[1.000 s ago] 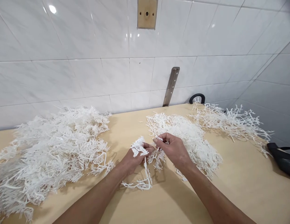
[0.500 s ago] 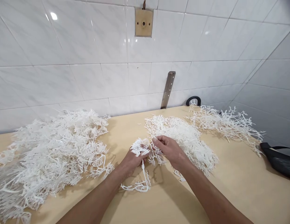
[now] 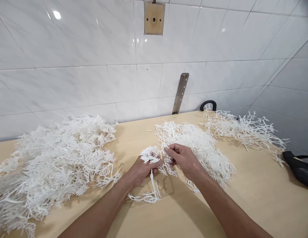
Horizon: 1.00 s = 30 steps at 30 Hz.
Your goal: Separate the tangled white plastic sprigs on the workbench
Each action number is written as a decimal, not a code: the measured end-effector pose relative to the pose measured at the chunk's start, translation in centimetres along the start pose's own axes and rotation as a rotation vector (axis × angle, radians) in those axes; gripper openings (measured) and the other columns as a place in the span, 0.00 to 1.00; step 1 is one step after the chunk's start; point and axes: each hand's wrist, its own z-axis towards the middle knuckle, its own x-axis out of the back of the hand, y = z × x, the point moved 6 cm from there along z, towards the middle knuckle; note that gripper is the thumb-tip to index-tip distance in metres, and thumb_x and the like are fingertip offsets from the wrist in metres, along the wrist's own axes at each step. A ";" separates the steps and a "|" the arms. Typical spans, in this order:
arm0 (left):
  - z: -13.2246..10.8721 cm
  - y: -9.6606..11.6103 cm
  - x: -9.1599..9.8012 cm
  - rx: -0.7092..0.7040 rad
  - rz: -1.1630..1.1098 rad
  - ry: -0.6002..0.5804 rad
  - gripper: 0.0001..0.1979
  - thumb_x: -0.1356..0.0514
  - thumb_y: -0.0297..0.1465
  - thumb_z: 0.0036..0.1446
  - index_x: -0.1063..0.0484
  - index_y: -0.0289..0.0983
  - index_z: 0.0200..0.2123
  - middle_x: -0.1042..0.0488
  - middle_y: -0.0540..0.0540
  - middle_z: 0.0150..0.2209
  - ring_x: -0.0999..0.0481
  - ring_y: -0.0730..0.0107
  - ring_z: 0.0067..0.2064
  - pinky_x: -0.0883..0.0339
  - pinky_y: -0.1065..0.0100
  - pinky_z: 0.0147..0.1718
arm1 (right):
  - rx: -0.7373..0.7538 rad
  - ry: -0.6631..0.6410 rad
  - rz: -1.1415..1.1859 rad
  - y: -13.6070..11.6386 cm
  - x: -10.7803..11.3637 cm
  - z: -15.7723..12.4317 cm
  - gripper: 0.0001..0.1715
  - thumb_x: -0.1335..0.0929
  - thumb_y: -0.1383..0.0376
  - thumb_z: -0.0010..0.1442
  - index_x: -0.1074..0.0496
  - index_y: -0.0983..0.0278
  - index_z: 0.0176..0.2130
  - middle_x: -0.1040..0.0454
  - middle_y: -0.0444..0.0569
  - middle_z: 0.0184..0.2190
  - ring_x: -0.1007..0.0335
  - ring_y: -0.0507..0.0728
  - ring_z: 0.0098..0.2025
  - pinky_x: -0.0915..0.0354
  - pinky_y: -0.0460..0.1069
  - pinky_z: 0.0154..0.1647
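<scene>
Low over the table, my left hand (image 3: 143,168) is closed around a white branching plastic sprig (image 3: 149,154). Its fine-tipped top spreads above my fingers, and a thin curled stem (image 3: 152,195) hangs below them. My right hand (image 3: 181,157) faces it, thumb and forefinger pinched on the fine white twigs between both hands. Whether these twigs belong to the same sprig I cannot tell. Behind my right hand lies a heap of fine white sprigs (image 3: 193,135). Some of my left fingers are hidden by the sprig.
A large white sprig pile (image 3: 62,162) covers the left of the wooden-toned table (image 3: 134,135). Coarser bare branches (image 3: 245,129) lie at the right rear. A black handled object (image 3: 299,168) sits at the right edge. A metal strip (image 3: 180,94) leans against the tiled wall (image 3: 89,82).
The view has shifted slightly, so the background sits a little higher and the right side farther right. Both hands keep nearly the same place and hold; the twigs between them have moved slightly.
</scene>
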 end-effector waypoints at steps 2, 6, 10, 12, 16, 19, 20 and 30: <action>-0.1 0.1 -0.1 -0.006 -0.010 -0.023 0.22 0.24 0.41 0.35 0.26 0.35 0.29 0.30 0.51 0.24 0.36 0.77 0.24 0.44 0.73 0.24 | -0.007 0.004 0.005 -0.1 -0.1 -0.1 0.23 0.27 0.47 0.52 0.29 0.64 0.28 0.33 0.41 0.19 0.37 0.50 0.20 0.36 0.47 0.23; -0.1 0.1 -0.2 0.002 -0.032 -0.068 0.21 0.25 0.41 0.38 0.24 0.34 0.31 0.28 0.49 0.26 0.35 0.77 0.24 0.43 0.73 0.24 | 0.005 0.000 -0.023 0.2 -0.3 0.0 0.23 0.29 0.47 0.54 0.30 0.64 0.28 0.34 0.40 0.18 0.38 0.50 0.19 0.37 0.46 0.21; -0.2 0.2 0.0 0.019 -0.060 -0.016 0.22 0.25 0.43 0.36 0.26 0.33 0.27 0.30 0.51 0.23 0.37 0.78 0.22 0.44 0.73 0.23 | 0.063 0.083 -0.203 -0.3 0.3 -0.1 0.20 0.31 0.49 0.58 0.28 0.64 0.35 0.30 0.43 0.22 0.34 0.52 0.22 0.34 0.48 0.22; -0.2 0.0 0.1 0.043 -0.061 0.015 0.22 0.25 0.43 0.35 0.27 0.33 0.26 0.31 0.51 0.22 0.37 0.79 0.22 0.43 0.72 0.23 | 0.177 0.203 -0.338 -1.9 1.0 -0.7 0.18 0.32 0.51 0.59 0.27 0.63 0.39 0.26 0.47 0.28 0.30 0.55 0.27 0.32 0.49 0.25; 0.0 -0.2 0.5 0.050 -0.067 0.087 0.23 0.24 0.42 0.34 0.28 0.33 0.24 0.34 0.53 0.21 0.37 0.79 0.21 0.42 0.72 0.23 | 0.483 0.264 -0.505 -5.7 0.8 -3.0 0.14 0.34 0.55 0.63 0.25 0.62 0.37 0.23 0.50 0.32 0.30 0.55 0.30 0.32 0.49 0.29; 0.0 -0.1 0.6 0.036 -0.055 0.107 0.22 0.25 0.42 0.35 0.30 0.34 0.22 0.34 0.53 0.20 0.37 0.78 0.21 0.43 0.72 0.23 | 0.515 0.082 -0.614 -6.3 -0.5 -3.5 0.12 0.35 0.58 0.63 0.24 0.60 0.37 0.22 0.48 0.33 0.32 0.53 0.27 0.34 0.49 0.29; 0.0 0.0 0.5 0.037 -0.047 0.097 0.22 0.25 0.43 0.36 0.30 0.34 0.22 0.34 0.52 0.20 0.37 0.78 0.21 0.42 0.71 0.23 | 0.483 0.036 -0.657 -6.0 -0.8 -3.4 0.12 0.35 0.58 0.63 0.23 0.60 0.37 0.22 0.47 0.33 0.32 0.53 0.27 0.34 0.49 0.30; 0.1 -0.8 0.8 0.121 -0.065 0.082 0.21 0.25 0.42 0.36 0.27 0.33 0.25 0.31 0.50 0.21 0.33 0.76 0.23 0.41 0.72 0.23 | 0.182 -0.145 -0.727 -3.3 -0.5 -1.9 0.16 0.36 0.58 0.61 0.23 0.62 0.30 0.25 0.45 0.24 0.36 0.52 0.25 0.43 0.47 0.25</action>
